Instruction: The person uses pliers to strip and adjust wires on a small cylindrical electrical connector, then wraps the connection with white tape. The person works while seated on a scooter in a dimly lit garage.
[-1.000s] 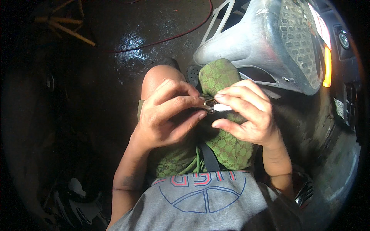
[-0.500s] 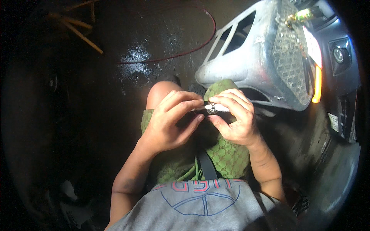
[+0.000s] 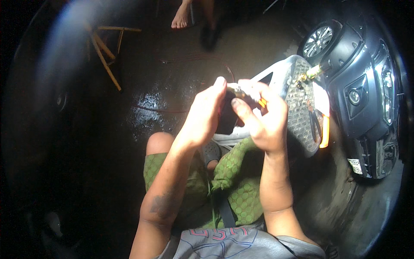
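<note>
A wet, dark floor (image 3: 142, 82) is seen across the far and left part of the scene, with a dark grey car front (image 3: 366, 99) at the right and a bare foot of another person (image 3: 181, 16) at the far edge. A wooden frame of sticks (image 3: 105, 52) is seen on the floor at the far left. A pale grey bumper piece with a mesh grille (image 3: 299, 108) is propped just right of the hands, with its near end resting by the knees, which are covered by green patterned shorts (image 3: 237, 181). Both hands are raised together in the middle of the scene. The left hand (image 3: 205, 116) is curled, its fingers closed around a small dark object (image 3: 225, 118), and the right hand (image 3: 263, 116) is pressed close against it from the right, its thumb laid on the same object and its fingertips pinching a small brass-coloured fitting (image 3: 239, 92) at the far top. The object is thus held between the two palms, well above the lap, with its long axis running near to far. What the fitting is cannot be told. Both hands are equally near to it, touching it.
</note>
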`<act>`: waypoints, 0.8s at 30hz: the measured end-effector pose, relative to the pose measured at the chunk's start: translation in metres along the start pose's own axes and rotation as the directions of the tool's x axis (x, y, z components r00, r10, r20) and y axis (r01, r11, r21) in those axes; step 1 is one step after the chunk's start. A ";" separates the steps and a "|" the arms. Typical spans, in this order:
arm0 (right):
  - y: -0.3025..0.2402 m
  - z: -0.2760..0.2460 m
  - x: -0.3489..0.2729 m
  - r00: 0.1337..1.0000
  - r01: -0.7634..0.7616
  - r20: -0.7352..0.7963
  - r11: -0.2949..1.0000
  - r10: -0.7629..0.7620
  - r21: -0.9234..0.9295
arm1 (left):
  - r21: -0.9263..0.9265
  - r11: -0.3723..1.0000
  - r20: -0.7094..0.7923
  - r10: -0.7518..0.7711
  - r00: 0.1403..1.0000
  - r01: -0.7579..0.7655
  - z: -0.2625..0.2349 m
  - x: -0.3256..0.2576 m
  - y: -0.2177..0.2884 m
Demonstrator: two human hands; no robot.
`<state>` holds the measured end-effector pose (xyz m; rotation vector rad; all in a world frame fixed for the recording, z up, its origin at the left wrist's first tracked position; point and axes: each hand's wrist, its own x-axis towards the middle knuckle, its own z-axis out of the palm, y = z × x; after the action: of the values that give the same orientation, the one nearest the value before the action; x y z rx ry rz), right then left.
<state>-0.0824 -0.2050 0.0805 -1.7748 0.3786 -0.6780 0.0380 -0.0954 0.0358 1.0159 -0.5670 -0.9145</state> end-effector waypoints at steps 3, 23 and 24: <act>0.001 0.001 0.026 0.999 0.004 -0.041 1.000 -0.003 0.028 | -0.224 0.975 -0.037 -0.001 0.999 -0.007 -0.006 0.014 0.005; 0.005 0.016 -0.025 0.946 0.258 0.259 0.938 -0.196 -0.232 | -0.229 0.969 -0.016 -0.101 0.995 0.095 -0.037 -0.093 -0.016; 0.005 0.016 -0.025 0.947 0.263 0.248 0.935 -0.203 -0.239 | -0.221 0.969 -0.009 -0.117 0.993 0.112 -0.040 -0.093 -0.015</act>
<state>-0.0912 -0.1802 0.0663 -2.1553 0.1095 -0.6086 0.0145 -0.0004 0.0051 0.8639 -0.3813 -1.0429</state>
